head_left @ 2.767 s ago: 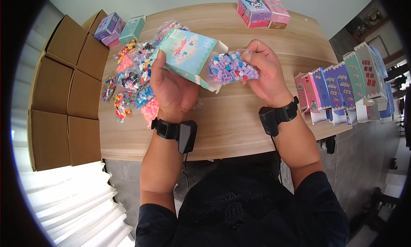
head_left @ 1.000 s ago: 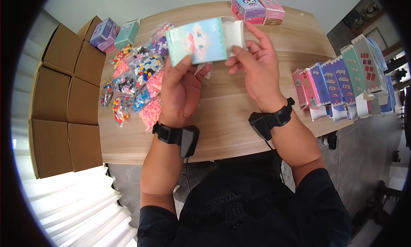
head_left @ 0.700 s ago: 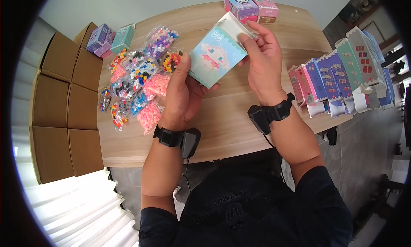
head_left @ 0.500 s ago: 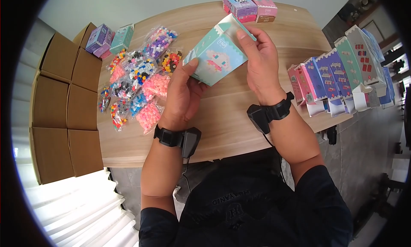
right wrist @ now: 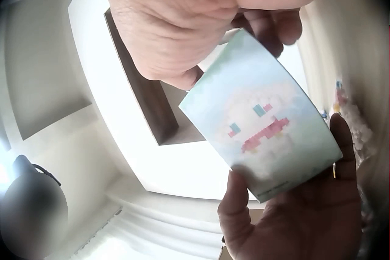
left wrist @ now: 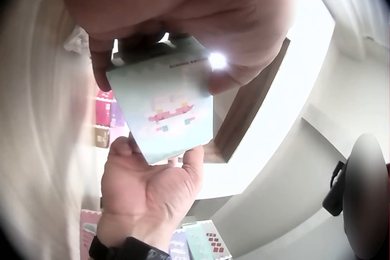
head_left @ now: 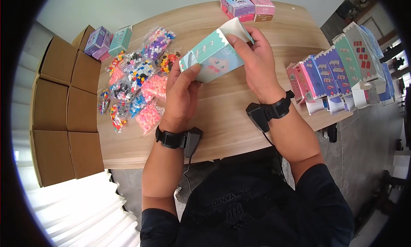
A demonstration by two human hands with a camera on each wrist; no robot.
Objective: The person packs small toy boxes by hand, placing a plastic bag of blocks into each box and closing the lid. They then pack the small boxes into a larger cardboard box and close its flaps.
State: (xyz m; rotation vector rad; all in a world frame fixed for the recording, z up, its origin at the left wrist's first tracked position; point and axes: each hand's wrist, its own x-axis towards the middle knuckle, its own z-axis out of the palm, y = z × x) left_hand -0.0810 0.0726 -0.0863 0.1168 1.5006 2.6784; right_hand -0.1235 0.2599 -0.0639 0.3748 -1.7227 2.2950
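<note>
I hold a small green and blue cardboard box (head_left: 216, 58) in both hands over the table, tilted with its end flap up and to the right. A pixel-style character shows on its front in the left wrist view. My left hand (head_left: 182, 93) grips the lower left end, thumb on the near edge. At the upper right end, my right hand (head_left: 262, 65) pinches the white inner flap (head_left: 234, 28) between thumb and fingers. The inside of the box is hidden. Left of the hands lies a pile of clear bags of small coloured bricks (head_left: 141, 71).
Brown cartons (head_left: 50, 99) stand along the table's left edge. Purple boxes (head_left: 98, 40) and a mint box (head_left: 121, 40) are at the back left. More boxes (head_left: 237, 5) are stacked at the back. A row of opened boxes (head_left: 329, 75) lines the right edge.
The bag of lilac bricks has left my right hand, which now pinches the box's flap. The box has turned in my hands, and its side panel now faces up.
</note>
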